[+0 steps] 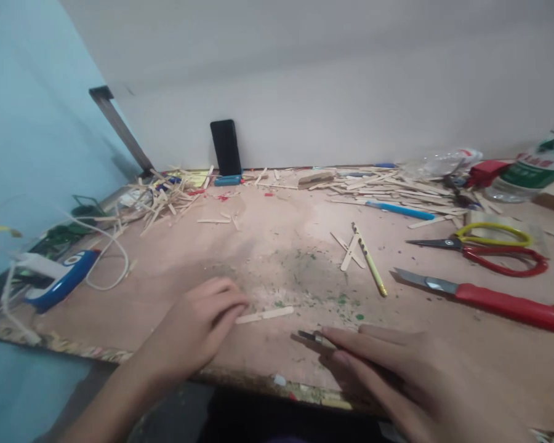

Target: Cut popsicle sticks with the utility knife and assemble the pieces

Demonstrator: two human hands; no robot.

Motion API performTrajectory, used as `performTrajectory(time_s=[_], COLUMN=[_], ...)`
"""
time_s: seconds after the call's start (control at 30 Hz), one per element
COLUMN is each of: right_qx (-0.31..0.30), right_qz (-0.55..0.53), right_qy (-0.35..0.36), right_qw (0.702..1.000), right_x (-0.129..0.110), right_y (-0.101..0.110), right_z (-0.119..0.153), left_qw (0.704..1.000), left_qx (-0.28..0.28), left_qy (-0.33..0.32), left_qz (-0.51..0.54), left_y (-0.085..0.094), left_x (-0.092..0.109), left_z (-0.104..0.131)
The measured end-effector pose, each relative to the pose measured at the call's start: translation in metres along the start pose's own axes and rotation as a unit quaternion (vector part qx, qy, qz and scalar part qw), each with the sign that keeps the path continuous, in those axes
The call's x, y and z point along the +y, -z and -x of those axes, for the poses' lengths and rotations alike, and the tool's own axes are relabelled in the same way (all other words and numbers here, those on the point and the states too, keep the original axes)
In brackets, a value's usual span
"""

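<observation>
Near the front of the table, my left hand point(207, 320) is closed, thumb and fingers together over the left end of a wooden craft stick point(277, 312). The stick lies low at the tabletop, and its left end is hidden by my fingers. To the right, my right hand point(410, 375) is closed around a craft knife point(314, 336) with a short dark blade and a metal collar. Its blade points left, a little short of the stick and apart from it. Most of the knife's handle is hidden in my fingers.
Pencil point(372, 264), crossed craft sticks point(349, 252), red-handled knife point(503, 304) and scissors point(489, 243) lie at right. Behind are a blue pen-like tool point(399, 210), stick piles point(397, 187), bottle point(530, 166) and upright phone point(226, 147). A blue-and-white corded tool point(67, 280) sits left.
</observation>
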State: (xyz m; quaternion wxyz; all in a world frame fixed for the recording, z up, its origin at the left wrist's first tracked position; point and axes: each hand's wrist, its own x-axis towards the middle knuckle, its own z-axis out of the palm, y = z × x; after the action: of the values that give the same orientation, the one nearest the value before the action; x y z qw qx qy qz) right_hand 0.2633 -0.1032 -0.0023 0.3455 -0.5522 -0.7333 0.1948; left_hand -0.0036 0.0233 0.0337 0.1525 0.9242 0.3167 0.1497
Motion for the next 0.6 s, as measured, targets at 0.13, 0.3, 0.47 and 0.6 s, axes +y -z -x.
performTrajectory(time_s=[0.13, 0.3, 0.47, 0.6], right_qx=[0.001, -0.031, -0.064, -0.069], right_qz=[0.028, 0.063, 0.097, 0.108], right_qy=[0.013, 0.028, 0.058, 0.069], right_qw=[1.000, 0.997, 0.992, 0.989], right_x=[0.000, -0.001, -0.009, -0.013], right_y=[0.002, 0.002, 0.001, 0.003], right_z=[-0.002, -0.003, -0.011, -0.013], left_qw=[0.999, 0.998, 0.989, 0.992], left_qx=[-0.004, -0.048, -0.087, -0.067], left_qy=[0.027, 0.000, 0.028, 0.003], left_qz=[0.019, 0.047, 0.113, 0.106], left_y=[-0.006, -0.013, -0.022, -0.030], left_x=[-0.005, 0.000, 0.010, 0.008], left_z=[0.007, 0.017, 0.025, 0.028])
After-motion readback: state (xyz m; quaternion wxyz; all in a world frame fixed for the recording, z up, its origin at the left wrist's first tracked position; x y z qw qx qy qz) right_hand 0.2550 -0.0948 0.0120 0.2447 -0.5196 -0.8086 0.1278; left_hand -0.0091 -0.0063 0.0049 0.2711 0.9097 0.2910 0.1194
